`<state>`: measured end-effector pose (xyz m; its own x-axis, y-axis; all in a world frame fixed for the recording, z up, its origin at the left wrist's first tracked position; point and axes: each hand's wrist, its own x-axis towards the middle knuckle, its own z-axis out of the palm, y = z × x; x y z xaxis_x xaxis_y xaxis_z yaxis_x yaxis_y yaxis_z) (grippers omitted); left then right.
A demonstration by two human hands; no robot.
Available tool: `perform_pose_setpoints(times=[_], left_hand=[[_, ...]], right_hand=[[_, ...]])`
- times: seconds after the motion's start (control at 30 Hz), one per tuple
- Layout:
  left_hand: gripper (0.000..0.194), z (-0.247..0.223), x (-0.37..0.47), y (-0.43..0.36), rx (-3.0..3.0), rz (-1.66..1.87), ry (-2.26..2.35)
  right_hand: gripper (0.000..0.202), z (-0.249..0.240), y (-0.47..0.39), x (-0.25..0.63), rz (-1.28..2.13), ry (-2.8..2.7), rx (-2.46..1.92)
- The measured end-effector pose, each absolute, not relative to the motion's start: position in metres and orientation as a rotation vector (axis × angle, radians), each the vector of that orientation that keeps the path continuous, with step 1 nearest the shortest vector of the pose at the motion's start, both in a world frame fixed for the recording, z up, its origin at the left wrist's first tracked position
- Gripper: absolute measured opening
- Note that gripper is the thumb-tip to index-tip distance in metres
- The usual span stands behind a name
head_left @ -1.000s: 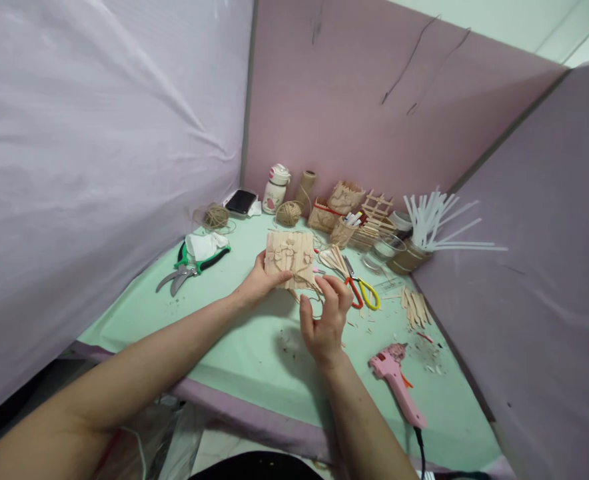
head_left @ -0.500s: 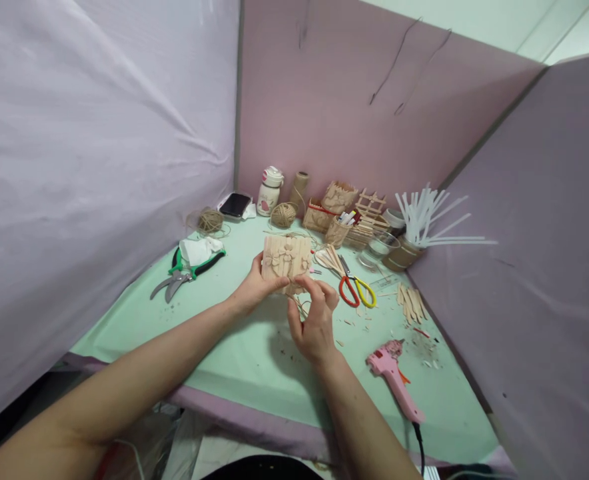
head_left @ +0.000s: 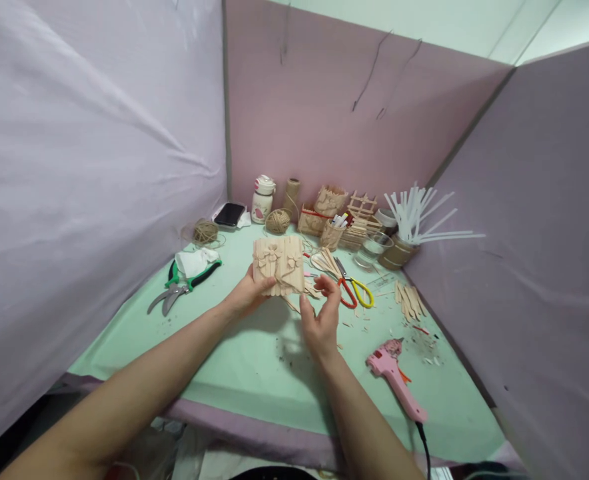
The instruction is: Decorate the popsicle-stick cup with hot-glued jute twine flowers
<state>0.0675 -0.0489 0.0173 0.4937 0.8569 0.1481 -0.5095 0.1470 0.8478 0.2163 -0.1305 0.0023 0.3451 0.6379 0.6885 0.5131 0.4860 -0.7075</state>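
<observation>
My left hand (head_left: 249, 291) grips the lower left of a small wooden-stick box (head_left: 280, 260), its thumb lying across the front face. Raised flowers and stems of pale wood decorate that face. At the box's lower right corner, my right hand (head_left: 322, 317) has its thumb and fingers apart with nothing between them. Its thumb tip is close to the corner; I cannot tell if it touches. Behind the right fingers lie wooden pieces (head_left: 312, 289) and scissors (head_left: 357, 292) with red and yellow handles.
A pink glue gun (head_left: 398, 380) lies at the right, its cord running off the front edge. Green-handled pruning shears (head_left: 179, 288) rest at the left. Along the back stand a white bottle (head_left: 262, 200), a twine ball (head_left: 278, 221), a glass bowl (head_left: 372, 250) and a holder of white glue sticks (head_left: 399, 253).
My right hand has drawn back from the front of the box and its fingers have spread. The box has turned in my left hand, so its floral face shows differently. The view has shifted slightly.
</observation>
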Motion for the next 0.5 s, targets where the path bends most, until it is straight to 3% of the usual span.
perform_pose_setpoints(times=[0.1, 0.27, 0.5], left_hand=[[0.089, 0.022, 0.066, -0.051, 1.017, 0.975, 0.35], [0.085, 0.025, 0.066, -0.055, 1.066, 0.973, 0.376], [0.099, 0.015, 0.064, -0.054, 1.202, 1.011, 0.588]], right_hand=[[0.044, 0.002, -0.128, 0.22, 0.402, -1.199, -1.144], [0.046, 0.001, -0.129, 0.225, 0.494, -1.155, -1.112], [0.082, -0.007, -0.121, 0.225, 0.779, -1.157, -1.002]])
